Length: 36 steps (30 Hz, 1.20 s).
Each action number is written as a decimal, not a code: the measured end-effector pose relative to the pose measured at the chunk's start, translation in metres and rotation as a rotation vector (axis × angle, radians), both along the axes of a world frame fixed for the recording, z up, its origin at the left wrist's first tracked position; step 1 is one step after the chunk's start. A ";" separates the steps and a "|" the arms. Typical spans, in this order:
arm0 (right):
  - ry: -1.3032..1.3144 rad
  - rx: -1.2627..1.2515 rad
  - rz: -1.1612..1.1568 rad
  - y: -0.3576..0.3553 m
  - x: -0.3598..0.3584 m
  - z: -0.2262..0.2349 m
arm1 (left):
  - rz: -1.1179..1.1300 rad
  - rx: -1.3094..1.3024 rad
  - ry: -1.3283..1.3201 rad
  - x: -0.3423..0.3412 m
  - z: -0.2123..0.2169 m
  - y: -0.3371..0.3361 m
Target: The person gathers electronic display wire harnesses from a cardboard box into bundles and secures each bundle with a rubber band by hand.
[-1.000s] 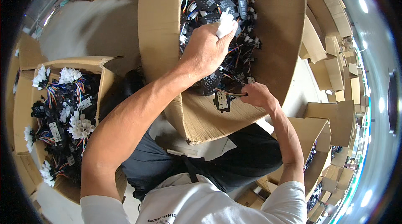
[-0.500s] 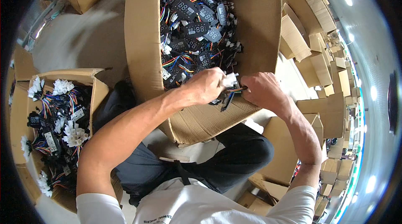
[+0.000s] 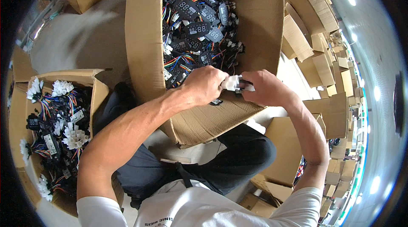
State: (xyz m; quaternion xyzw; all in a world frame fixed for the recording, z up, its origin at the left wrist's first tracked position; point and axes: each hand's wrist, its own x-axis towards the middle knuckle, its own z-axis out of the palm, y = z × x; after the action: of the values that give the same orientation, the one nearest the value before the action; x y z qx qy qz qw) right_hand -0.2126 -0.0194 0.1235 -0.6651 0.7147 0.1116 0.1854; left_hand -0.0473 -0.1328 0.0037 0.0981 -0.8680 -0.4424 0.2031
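Note:
My left hand [image 3: 205, 83] is closed over the near part of a large cardboard box [image 3: 144, 36], gripping white plug connectors [image 3: 230, 82] that stick out past the thumb. My right hand [image 3: 268, 89] is pinched right beside them, on another white connector [image 3: 248, 87] with dark wires, slightly blurred. The fingers of both hands nearly meet. Inside the box lies a heap of black digital display modules [image 3: 199, 29] with coloured wires and white plugs. How many pieces the left hand holds is hidden by its fingers.
A smaller carton [image 3: 100, 99] on the left holds bundled display modules [image 3: 51, 144] with white plugs grouped together. The big box's near flap [image 3: 212, 123] folds down over my crossed legs [image 3: 250, 155]. Several open cartons [image 3: 327, 116] line the right side.
My right hand has moved slightly left and up, bringing a white connector against those in the left hand. The module and wires that hung below the right hand no longer show there.

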 end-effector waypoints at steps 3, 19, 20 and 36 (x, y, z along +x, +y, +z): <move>-0.301 0.094 -0.161 -0.003 -0.006 0.000 | 0.057 0.021 0.153 0.002 0.002 -0.002; -0.634 -0.003 -0.451 0.015 0.004 0.028 | 0.047 0.011 0.079 0.010 -0.001 -0.010; -0.620 -0.051 -0.452 0.013 0.001 0.029 | 0.060 -0.011 -0.050 0.013 0.011 -0.011; -1.019 -0.063 -0.201 -0.051 -0.029 0.008 | -0.203 0.602 -0.177 0.028 0.031 0.008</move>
State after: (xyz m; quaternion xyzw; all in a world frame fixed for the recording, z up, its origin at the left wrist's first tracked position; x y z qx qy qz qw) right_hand -0.2416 -0.0706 0.1312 -0.5684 0.5971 -0.2661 0.4995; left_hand -0.0192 -0.1244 0.0343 0.1049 -0.7180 -0.6867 0.0434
